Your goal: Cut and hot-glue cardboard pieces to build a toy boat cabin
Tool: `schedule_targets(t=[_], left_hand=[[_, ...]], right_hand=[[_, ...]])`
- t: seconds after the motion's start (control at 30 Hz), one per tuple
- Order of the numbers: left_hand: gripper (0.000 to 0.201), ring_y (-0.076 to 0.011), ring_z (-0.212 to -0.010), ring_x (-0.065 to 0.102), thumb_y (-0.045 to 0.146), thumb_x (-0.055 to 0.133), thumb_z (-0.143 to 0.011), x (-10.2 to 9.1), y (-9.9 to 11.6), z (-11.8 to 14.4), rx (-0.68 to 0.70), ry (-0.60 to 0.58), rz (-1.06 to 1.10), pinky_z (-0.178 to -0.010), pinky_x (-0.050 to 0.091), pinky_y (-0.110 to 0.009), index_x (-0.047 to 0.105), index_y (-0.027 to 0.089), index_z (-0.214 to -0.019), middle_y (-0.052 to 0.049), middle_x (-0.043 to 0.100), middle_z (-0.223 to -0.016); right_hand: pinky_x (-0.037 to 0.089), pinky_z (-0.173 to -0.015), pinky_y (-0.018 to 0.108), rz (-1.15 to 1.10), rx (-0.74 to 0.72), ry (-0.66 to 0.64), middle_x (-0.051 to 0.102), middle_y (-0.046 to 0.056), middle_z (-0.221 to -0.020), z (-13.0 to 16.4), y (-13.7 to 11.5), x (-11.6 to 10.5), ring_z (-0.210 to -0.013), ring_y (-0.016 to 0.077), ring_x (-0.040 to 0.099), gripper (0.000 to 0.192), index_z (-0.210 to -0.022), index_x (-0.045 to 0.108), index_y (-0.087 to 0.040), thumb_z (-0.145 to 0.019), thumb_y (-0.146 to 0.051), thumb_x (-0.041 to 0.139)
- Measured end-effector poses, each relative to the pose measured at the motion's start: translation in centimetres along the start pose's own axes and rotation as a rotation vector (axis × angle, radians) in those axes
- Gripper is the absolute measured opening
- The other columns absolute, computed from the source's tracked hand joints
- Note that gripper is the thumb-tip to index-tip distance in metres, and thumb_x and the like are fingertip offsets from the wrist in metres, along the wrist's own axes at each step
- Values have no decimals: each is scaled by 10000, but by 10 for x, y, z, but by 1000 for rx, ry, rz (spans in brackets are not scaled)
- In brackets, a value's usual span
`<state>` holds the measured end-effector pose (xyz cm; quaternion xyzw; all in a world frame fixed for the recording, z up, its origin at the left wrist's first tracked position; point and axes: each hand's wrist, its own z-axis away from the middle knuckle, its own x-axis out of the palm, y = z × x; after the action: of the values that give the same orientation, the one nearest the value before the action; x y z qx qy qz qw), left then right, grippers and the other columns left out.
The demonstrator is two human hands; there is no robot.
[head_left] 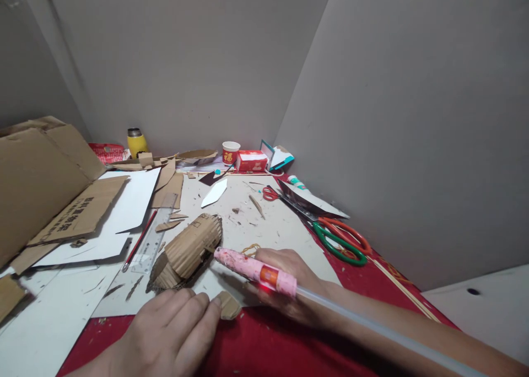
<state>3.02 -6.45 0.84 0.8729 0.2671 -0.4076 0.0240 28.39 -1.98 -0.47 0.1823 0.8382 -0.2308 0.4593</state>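
My right hand (289,272) is wrapped round a pink hot glue gun (248,267) with a long clear glue stick running out of its back and a red light glowing on it. The gun's nozzle points left, close to the right side of a boat-shaped model of corrugated cardboard (194,247). Below that model, my left hand (177,333) has its fingers curled together, with the fingertips on a small cardboard piece (230,305). The model lies on a pale board (285,239), just beyond my left knuckles.
Large scissors (341,242) and small red-handled scissors (270,194) lie to the right. On the left are a clear ruler (155,239), a red pencil (140,239) and a big cardboard box (41,178). A paper cup (230,152) and yellow bottle (136,144) stand at the back.
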Motion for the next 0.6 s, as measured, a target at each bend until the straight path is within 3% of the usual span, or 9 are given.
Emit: schedule_targets(t=[0.23, 0.33, 0.4, 0.5, 0.6], left_hand=[[319, -213, -850, 682, 91, 351, -961, 7, 1, 16, -63, 34, 59, -784, 522, -330, 631, 64, -1110, -125, 742, -929], [251, -183, -762, 674, 63, 460, -912, 7, 4, 14, -177, 76, 183, -709, 538, -288, 613, 79, -1110, -108, 727, -870], [189, -153, -681, 667, 86, 536, -884, 4, 7, 6, -365, 113, 269, -633, 540, -244, 619, 128, -1049, -66, 716, -820], [64, -141, -647, 681, 217, 611, -869, -2, 9, -6, -800, 111, 424, -576, 551, -216, 636, 194, -923, -15, 714, -778], [155, -145, -574, 663, 344, 667, -824, -5, 10, -15, -1188, 121, 721, -445, 520, -204, 629, 198, -861, 2, 684, -711]], right_hand=[[254, -463, 248, 14, -73, 34, 437, -23, -596, -8, -9, -2, -497, 110, 356, 326, -741, 485, -197, -990, -366, 359], [253, -461, 244, 15, -64, 45, 439, -26, -590, -5, -6, -6, -491, 108, 361, 301, -742, 483, -202, -977, -362, 382], [250, -466, 246, 35, -4, 69, 447, -28, -587, 1, 3, -10, -485, 105, 369, 273, -734, 479, -202, -951, -359, 424], [240, -485, 261, 169, 124, 31, 481, -12, -590, 13, 21, -20, -490, 115, 396, 259, -719, 487, -198, -919, -356, 439], [261, -519, 269, 272, 221, -52, 555, 29, -658, 22, 40, -31, -545, 143, 456, 214, -741, 508, -191, -904, -315, 445]])
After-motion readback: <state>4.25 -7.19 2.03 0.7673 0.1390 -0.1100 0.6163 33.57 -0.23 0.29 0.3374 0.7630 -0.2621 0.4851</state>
